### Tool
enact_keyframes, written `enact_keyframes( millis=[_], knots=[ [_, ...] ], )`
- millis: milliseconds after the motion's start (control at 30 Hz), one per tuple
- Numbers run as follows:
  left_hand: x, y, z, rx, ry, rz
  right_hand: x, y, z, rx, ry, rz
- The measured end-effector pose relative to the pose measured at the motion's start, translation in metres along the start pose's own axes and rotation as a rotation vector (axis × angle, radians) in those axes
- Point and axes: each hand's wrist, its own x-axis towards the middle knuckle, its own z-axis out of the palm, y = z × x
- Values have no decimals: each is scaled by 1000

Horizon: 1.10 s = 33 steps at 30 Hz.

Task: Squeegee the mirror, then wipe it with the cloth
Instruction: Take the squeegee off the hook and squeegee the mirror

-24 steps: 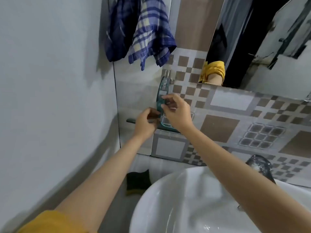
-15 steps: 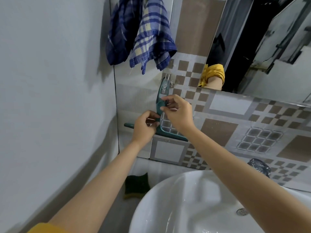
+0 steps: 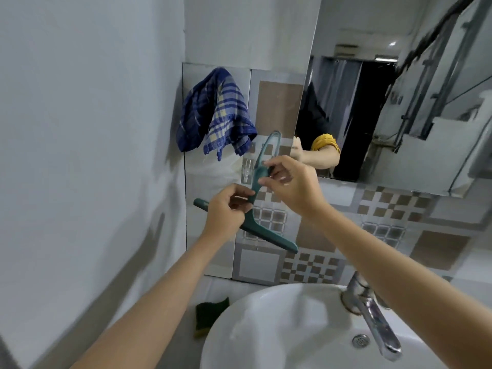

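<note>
Both hands are holding the squeegee [image 3: 262,209] just off the hook [image 3: 247,169]: left hand [image 3: 226,211] pinching the neck, right hand [image 3: 290,185] pinching the handle. Shift to one firm grip, blade flat to mirror [image 3: 399,102]. Cloth [image 3: 215,115] is hanging beside it.

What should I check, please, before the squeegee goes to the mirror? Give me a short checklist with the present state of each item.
1. Squeegee off the clear wall hook: ok.
2. Left hand holds the handle near the blade: ok.
3. Right hand pinches the upper handle: ok.
4. Blade against the mirror: not ok, it is lower left of the glass.
5. Checked cloth hanging ready: ok.
6. Mirror wet: cannot tell.
</note>
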Motion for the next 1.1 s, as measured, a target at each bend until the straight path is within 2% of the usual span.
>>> enact_keyframes(
  millis=[133,233,300,400,500,567,700,767,867,1100],
  knots=[
    [4,39,-3,67,-157,37,0,-10,-53,-488,84,-292],
    [8,73,-1,133,-280,107,4,-20,-93,-687,6,-425],
    [13,95,2,168,-353,159,6,-26,-119,-735,-112,-474],
    [23,126,8,208,-423,252,10,-32,-155,-686,-307,-423],
    [37,154,15,283,-433,353,13,-41,-184,-670,-283,-411],
    [47,173,23,363,-391,464,16,-44,-202,-704,-226,-432],
    [74,198,36,469,-117,694,36,-38,-243,-784,-122,-383],
    [90,206,38,490,-16,697,52,-36,-262,-826,-59,-340],
    [118,208,40,559,50,682,85,-38,-291,-869,41,-322],
    [185,218,38,763,60,539,185,-65,-334,-899,162,-365]
  ],
)
